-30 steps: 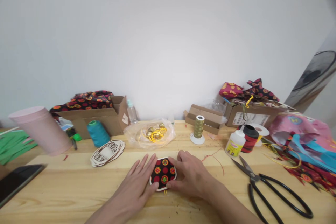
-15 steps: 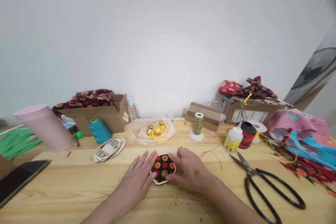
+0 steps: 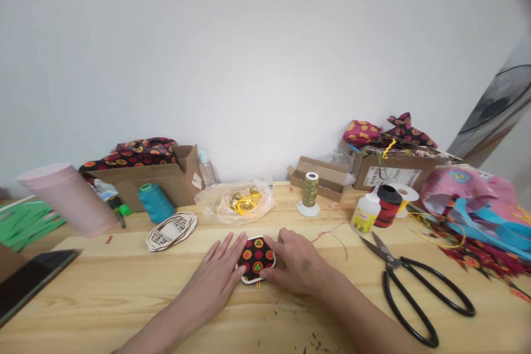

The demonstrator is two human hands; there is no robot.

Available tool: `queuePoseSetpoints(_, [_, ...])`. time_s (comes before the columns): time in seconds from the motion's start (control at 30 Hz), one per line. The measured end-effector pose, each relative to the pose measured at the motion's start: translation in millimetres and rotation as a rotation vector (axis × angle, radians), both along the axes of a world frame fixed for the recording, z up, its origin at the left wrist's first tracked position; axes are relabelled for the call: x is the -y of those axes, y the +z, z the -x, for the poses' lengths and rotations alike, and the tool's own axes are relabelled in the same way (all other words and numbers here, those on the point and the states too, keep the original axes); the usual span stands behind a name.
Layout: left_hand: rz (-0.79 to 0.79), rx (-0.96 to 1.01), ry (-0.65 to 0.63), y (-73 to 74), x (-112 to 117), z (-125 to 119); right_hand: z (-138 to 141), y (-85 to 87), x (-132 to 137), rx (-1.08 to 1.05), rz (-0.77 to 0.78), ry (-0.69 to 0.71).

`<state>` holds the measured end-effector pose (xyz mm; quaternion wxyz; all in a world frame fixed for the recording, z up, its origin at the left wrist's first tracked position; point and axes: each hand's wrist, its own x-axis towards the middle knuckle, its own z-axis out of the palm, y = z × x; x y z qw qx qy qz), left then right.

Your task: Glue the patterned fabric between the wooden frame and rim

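Note:
A small patch of black fabric (image 3: 257, 257) with red and orange flower prints and a white rim lies flat on the wooden table. A short yellow cord loop (image 3: 258, 285) sticks out from its near edge. My left hand (image 3: 219, 272) rests flat with its fingers stretched out, the fingertips and thumb touching the patch's left edge. On the other side, my right hand (image 3: 296, 261) has its fingers curled, with thumb and index finger gripping the patch's right edge. The patch's underside is hidden.
Large black-handled scissors (image 3: 394, 263) lie open at right, near a glue bottle (image 3: 365, 213). Behind the hands are a bag of bells and yellow cord (image 3: 238, 202), a gold thread spool (image 3: 310, 192), and a stack of wooden cutouts (image 3: 171, 230). A phone (image 3: 35, 279) lies at left.
The whole view has shifted slightly, with things sitting a little higher in the picture. Both hands stay at the patch in nearly the same pose.

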<state>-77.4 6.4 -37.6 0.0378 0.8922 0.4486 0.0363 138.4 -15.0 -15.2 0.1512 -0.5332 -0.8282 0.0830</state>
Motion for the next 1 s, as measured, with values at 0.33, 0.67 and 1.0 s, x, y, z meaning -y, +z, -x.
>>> queuePoseSetpoints(0.33, [0.022,0.031,0.001,4.0,0.8,-1.6,0.3,-0.2,1.3,-0.016,-0.003,-0.018])
queuePoseSetpoints(0.67, [0.041,0.067,-0.001,4.9,0.8,-1.1,1.5,2.1,0.1,-0.017,0.009,-0.020])
queuePoseSetpoints(1.0, [0.045,0.078,0.020,3.8,-0.5,-1.8,2.9,-1.9,-1.6,0.016,-0.029,-0.029])
